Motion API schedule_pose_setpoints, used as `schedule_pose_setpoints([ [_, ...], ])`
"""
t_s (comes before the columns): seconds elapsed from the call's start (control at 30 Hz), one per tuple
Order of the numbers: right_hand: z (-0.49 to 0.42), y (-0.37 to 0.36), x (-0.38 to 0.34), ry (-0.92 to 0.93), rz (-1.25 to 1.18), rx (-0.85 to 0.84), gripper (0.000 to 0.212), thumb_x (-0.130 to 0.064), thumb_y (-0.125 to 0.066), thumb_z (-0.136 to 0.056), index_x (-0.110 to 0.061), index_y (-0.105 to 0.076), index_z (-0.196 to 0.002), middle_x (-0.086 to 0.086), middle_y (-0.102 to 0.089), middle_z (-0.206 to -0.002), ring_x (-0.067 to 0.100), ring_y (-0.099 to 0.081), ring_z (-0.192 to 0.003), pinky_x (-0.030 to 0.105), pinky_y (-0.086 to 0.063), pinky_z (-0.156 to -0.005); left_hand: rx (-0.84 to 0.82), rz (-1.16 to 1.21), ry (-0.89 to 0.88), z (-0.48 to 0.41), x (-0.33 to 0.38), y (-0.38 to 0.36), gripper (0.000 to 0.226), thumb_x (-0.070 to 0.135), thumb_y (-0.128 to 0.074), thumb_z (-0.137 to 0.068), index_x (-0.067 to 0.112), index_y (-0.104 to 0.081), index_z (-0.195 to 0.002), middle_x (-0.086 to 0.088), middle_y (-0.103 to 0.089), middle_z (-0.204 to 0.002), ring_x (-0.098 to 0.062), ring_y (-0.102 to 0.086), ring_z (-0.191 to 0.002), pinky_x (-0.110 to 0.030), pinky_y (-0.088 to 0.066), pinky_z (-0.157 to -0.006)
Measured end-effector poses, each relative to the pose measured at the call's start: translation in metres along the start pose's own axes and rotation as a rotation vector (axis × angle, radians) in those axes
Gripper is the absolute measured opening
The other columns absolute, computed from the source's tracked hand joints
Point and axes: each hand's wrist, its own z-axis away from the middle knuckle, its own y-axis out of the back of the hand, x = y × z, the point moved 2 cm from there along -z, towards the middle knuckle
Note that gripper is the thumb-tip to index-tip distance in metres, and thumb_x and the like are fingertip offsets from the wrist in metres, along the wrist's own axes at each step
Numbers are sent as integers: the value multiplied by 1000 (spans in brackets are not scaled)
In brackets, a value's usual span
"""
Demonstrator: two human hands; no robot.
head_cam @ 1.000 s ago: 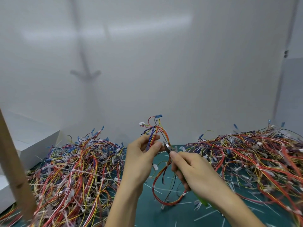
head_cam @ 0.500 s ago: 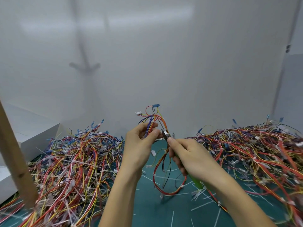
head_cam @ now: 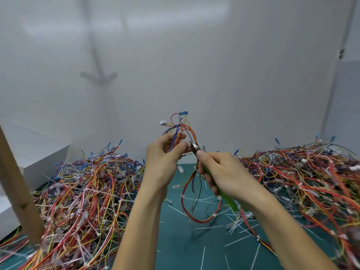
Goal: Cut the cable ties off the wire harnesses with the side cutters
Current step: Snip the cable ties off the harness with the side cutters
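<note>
Green-handled steel side cutters point(head_cam: 196, 149) gripped in the right hand point(head_cam: 224, 172), tip at the multicoloured wire harness point(head_cam: 181, 131) pinched by left hand point(head_cam: 165, 154) fingers above the tabletop point(head_cam: 175, 240).

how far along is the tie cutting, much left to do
Done: loose cut ties litter the green mat. In hand: the left hand pinches one harness while the right hand holds the side cutters against it. Left: the left pile and right pile, white ties visible in both.
</note>
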Motion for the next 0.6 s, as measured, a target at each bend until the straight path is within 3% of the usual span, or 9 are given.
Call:
schedule_pose_setpoints([
  [0.6, 1, 2, 1, 7, -41, -17, 52, -54, -42, -99, -12, -61, -75, -1, -50, -55, 18, -48, -50, 29, -42, -47, -9, -43, -18, 0, 5, -1, 16, 3, -63, -92, 8, -70, -106, -6, -74, -91, 2, -69, -71, -8, -48, -62],
])
